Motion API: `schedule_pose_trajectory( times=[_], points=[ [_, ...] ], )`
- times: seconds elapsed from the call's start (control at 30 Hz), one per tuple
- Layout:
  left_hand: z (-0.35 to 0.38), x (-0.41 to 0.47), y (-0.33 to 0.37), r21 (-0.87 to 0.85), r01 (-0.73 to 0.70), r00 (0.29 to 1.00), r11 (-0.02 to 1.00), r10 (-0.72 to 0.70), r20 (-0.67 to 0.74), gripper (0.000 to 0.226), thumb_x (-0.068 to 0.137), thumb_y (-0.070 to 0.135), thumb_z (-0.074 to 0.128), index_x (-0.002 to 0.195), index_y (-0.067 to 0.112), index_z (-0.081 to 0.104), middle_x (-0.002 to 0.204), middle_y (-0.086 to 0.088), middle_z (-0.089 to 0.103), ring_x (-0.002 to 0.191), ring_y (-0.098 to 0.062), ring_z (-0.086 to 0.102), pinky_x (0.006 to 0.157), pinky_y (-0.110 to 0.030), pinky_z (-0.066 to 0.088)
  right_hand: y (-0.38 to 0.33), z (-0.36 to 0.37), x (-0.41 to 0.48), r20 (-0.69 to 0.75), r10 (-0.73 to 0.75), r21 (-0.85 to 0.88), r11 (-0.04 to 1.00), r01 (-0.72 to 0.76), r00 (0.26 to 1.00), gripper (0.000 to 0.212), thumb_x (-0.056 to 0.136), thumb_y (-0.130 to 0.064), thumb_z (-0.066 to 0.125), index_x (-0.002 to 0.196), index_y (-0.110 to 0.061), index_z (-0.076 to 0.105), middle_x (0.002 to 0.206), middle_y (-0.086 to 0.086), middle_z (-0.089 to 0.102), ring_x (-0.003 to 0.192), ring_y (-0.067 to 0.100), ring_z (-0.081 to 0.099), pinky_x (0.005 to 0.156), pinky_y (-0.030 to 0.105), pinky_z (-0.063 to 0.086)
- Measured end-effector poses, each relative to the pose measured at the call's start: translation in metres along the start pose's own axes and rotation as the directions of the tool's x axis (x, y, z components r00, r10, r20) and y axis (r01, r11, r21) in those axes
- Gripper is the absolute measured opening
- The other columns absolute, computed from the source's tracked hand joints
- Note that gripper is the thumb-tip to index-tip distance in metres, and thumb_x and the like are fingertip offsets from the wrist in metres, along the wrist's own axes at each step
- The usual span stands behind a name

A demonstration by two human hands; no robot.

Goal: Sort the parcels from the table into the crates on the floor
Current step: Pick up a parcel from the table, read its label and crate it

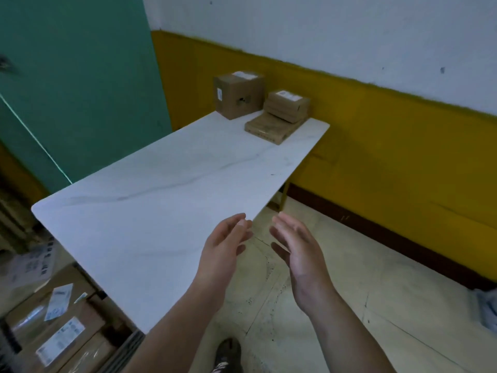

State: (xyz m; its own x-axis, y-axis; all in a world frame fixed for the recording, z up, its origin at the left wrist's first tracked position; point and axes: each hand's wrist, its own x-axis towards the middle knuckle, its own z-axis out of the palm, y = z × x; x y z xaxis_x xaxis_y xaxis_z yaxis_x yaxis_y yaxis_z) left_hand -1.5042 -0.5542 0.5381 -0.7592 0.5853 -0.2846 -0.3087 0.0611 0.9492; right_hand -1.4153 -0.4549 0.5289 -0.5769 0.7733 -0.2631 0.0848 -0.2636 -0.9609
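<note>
Both hands are held in front of the body and hold nothing. The left hand (226, 246) is over the near right edge of the table (161, 197), fingers relaxed and slightly bent, palm turned toward the right. The right hand (298, 249) is over the floor (349, 292) just beside the table edge, fingers straight, palm turned toward the left. The hands are near each other but apart, and neither touches anything. Three parcels stand at the far end of the table, well apart from the hands: a cube box (239, 94) on the left side and, just beside it, a small box (286, 106) stacked on a flat box (269, 129). A crate (126, 345) stands on the floor at the lower left, partly hidden by the table, and it contains labelled boxes (61, 337). A shoe (228, 354) shows at the bottom edge
</note>
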Motion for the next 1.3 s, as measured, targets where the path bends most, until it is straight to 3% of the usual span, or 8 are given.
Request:
schedule_pose_trajectory(
  times=[0.57, 0.73, 0.93, 1.07, 1.3],
  points=[
    [0.21, 0.273, 0.042, 0.035, 0.049, 0.989, 0.998, -0.054, 0.138, 0.02, 0.101, 0.028, 0.054, 0.116, 0.027, 0.067, 0.111, 0.009, 0.073, 0.101, -0.005, 0.069, 0.093, -0.028, 0.051, -0.087, -0.102, 0.291, -0.135, 0.033, 0.012, 0.999, -0.032, 0.99, 0.027, 0.099, -0.033, 0.061, 0.126, -0.036, 0.059, 0.131, -0.013, 0.061, 0.122, 0.007, 0.059, 0.109, 0.038, 0.048],
    [0.259, 0.333, 0.048, 0.05, 0.081, 0.984, 0.995, -0.088, 0.152, 0.019, 0.101, 0.029, 0.054, 0.114, 0.028, 0.068, 0.112, 0.008, 0.073, 0.101, -0.005, 0.069, 0.093, -0.028, 0.051, -0.102, -0.127, 0.364, -0.114, 0.063, 0.027, 0.998, -0.06, 0.991, 0.027, 0.099, -0.033, 0.06, 0.126, -0.036, 0.059, 0.125, -0.017, 0.063, 0.116, 0.003, 0.06, 0.106, 0.034, 0.049],
    [0.322, 0.414, 0.051, 0.045, 0.112, 0.992, 0.993, -0.114, 0.052, 0.022, 0.1, 0.03, 0.055, 0.118, 0.028, 0.067, 0.114, 0.008, 0.072, 0.104, -0.006, 0.067, 0.093, -0.027, 0.051, -0.121, -0.165, 0.47, -0.04, 0.1, -0.023, 0.995, -0.101, 0.994, 0.016, 0.099, -0.035, 0.058, 0.113, -0.041, 0.062, 0.123, -0.016, 0.064, 0.119, 0.008, 0.059, 0.101, 0.034, 0.049],
    [0.36, 0.461, 0.056, 0.002, 0.132, 0.989, 0.991, -0.132, -0.059, 0.019, 0.1, 0.03, 0.056, 0.114, 0.029, 0.068, 0.113, 0.008, 0.072, 0.105, -0.009, 0.067, 0.085, -0.024, 0.052, -0.135, -0.185, 0.542, 0.037, 0.138, -0.079, 0.988, -0.135, 0.99, 0.035, 0.098, -0.039, 0.06, 0.133, -0.035, 0.059, 0.138, -0.008, 0.059, 0.129, 0.015, 0.054, 0.112, 0.047, 0.043],
    [0.404, 0.521, 0.068, -0.029, 0.144, 0.969, 0.989, -0.147, -0.197, 0.018, 0.099, 0.03, 0.057, 0.114, 0.031, 0.067, 0.112, 0.009, 0.072, 0.104, -0.007, 0.068, 0.097, -0.031, 0.051, -0.158, -0.199, 0.637, 0.174, 0.18, -0.123, 0.979, -0.16, 0.968, 0.037, 0.101, -0.034, 0.058, 0.137, -0.032, 0.057, 0.137, -0.009, 0.058, 0.124, 0.014, 0.056, 0.11, 0.041, 0.045]
  ],
)
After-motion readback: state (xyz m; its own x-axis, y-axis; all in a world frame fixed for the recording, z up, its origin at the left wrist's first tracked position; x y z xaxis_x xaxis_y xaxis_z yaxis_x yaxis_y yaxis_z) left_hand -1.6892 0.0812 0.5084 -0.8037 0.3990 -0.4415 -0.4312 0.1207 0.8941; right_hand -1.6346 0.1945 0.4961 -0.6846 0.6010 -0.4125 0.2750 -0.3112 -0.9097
